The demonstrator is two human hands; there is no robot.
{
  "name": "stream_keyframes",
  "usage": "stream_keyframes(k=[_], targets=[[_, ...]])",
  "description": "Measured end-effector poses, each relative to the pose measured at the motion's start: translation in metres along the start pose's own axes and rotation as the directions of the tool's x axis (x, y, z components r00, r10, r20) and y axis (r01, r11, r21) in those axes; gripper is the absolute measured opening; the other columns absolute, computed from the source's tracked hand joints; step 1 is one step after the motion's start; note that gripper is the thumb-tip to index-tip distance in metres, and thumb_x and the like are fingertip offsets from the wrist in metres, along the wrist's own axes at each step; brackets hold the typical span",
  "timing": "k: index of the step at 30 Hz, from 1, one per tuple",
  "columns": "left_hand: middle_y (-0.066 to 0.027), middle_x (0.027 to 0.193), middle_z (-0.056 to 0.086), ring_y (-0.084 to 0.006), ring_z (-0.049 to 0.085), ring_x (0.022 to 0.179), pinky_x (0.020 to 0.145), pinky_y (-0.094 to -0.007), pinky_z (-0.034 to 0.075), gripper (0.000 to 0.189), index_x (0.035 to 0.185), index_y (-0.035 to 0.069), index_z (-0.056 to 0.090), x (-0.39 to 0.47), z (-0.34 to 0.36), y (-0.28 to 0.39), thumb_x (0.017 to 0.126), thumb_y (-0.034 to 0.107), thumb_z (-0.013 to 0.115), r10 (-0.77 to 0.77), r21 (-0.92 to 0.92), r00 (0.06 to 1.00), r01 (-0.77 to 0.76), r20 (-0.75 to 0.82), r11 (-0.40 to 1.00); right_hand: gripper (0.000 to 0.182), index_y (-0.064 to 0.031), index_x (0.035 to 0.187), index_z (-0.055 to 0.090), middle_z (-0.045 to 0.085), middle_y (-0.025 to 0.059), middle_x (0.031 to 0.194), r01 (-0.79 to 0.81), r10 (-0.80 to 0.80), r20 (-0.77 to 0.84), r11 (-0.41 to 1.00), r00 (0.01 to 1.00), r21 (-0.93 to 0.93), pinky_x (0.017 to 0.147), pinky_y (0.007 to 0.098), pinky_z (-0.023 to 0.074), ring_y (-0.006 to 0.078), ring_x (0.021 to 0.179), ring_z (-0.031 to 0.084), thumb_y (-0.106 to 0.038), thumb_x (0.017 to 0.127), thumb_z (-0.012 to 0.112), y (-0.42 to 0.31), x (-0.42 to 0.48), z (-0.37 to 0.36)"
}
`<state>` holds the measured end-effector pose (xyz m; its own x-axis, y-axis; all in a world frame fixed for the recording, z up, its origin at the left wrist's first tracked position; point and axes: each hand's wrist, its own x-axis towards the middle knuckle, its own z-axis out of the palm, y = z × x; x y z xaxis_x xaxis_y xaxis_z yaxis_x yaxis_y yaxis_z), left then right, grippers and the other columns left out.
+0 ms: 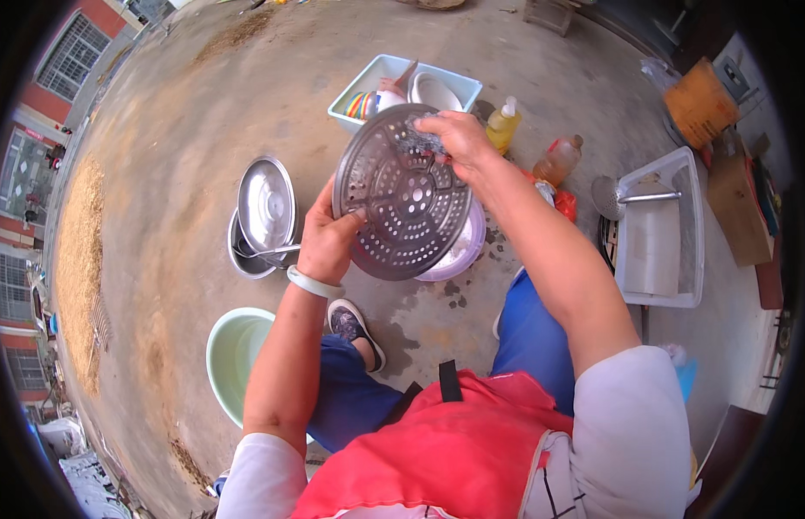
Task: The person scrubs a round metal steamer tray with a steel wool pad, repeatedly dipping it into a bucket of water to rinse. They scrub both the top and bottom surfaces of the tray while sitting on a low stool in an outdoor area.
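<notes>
A round perforated metal steamer plate (pixel 412 207) is held up in front of me, tilted. My left hand (pixel 331 230) grips its left rim, thumb on the upper face. My right hand (pixel 457 139) presses a grey steel-wool scourer (pixel 417 137) against the plate's upper right part. Partly hidden beneath the plate is a lilac plastic basin (pixel 470 250) with whitish, sudsy-looking contents. Just beyond the plate stands a pale blue plastic tub (pixel 360 84) holding bowls, among them a striped one (pixel 361 106).
Left are a metal lid (pixel 266 201) leaning on a metal pan (pixel 243 253) and a green basin (pixel 230 344). Right are a yellow pump bottle (pixel 503 126), a plastic bottle with brownish liquid (pixel 558 159), a skimmer (pixel 608 196) and a clear plastic bin (pixel 691 259). Grain (pixel 78 272) lies far left.
</notes>
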<state>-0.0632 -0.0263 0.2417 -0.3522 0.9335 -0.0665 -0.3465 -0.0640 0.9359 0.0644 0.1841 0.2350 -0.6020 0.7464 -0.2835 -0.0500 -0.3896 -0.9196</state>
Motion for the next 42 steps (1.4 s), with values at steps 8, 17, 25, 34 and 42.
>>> stream_keyframes(k=[8,17,25,34,42], targets=[[-0.0141,0.106,0.067,-0.0222,0.067,0.089,0.081,-0.0368,0.057,0.047,0.124,-0.001,0.052,0.006,-0.009,0.009,0.079,-0.013,0.049,-0.041,-0.263,0.992,0.008,-0.119,0.965,0.031,0.0031,0.107,0.059,0.065,0.0062,0.090,0.195,-0.196,0.038,0.980,0.980,0.032,0.070,0.0272,0.0513,0.0133,0.080,0.062,-0.009,0.080,0.070,-0.020,-0.015,-0.008],[-0.0149,0.102,0.066,-0.0270,0.067,0.089,0.081,-0.0393,0.057,0.050,0.119,-0.001,0.054,0.010,-0.009,0.002,0.073,-0.014,0.040,-0.154,-0.384,0.978,0.090,-0.140,0.919,0.023,-0.0036,0.097,0.064,0.065,0.0091,0.092,0.566,-0.550,0.276,0.471,0.788,-0.676,0.077,0.0332,0.0500,0.0212,0.084,0.064,-0.013,0.077,0.070,-0.001,-0.029,0.017],[-0.0095,0.107,0.065,-0.0186,0.064,0.091,0.078,-0.0292,0.052,0.062,0.124,0.001,0.055,0.002,0.013,-0.005,0.067,-0.017,0.040,-0.128,-0.252,0.988,0.102,-0.086,0.962,0.019,0.0010,0.091,0.062,0.061,0.0198,0.092,0.648,-0.632,0.353,0.322,0.690,-0.690,0.078,0.0435,0.0492,0.0387,0.089,0.061,-0.012,0.077,0.063,0.019,-0.017,0.038],[-0.0071,0.108,0.064,-0.0164,0.062,0.092,0.076,-0.0267,0.049,0.064,0.126,0.000,0.054,0.002,0.014,0.000,0.066,-0.016,0.040,-0.056,-0.186,0.990,0.031,-0.131,0.982,0.019,0.0008,0.086,0.062,0.064,0.0206,0.081,0.619,-0.586,0.330,0.404,0.740,-0.673,0.074,0.0434,0.0514,0.0389,0.079,0.063,-0.014,0.074,0.064,0.037,-0.030,0.057],[-0.0061,0.111,0.063,-0.0151,0.062,0.094,0.080,-0.0253,0.049,0.067,0.130,0.000,0.052,0.001,0.010,-0.008,0.066,-0.014,0.041,-0.011,-0.135,0.984,-0.014,-0.180,0.991,0.027,0.0013,0.091,0.065,0.065,0.0255,0.089,0.554,-0.483,0.319,0.493,0.816,-0.670,0.077,0.0438,0.0510,0.0391,0.086,0.064,-0.019,0.073,0.064,0.039,-0.048,0.063]])
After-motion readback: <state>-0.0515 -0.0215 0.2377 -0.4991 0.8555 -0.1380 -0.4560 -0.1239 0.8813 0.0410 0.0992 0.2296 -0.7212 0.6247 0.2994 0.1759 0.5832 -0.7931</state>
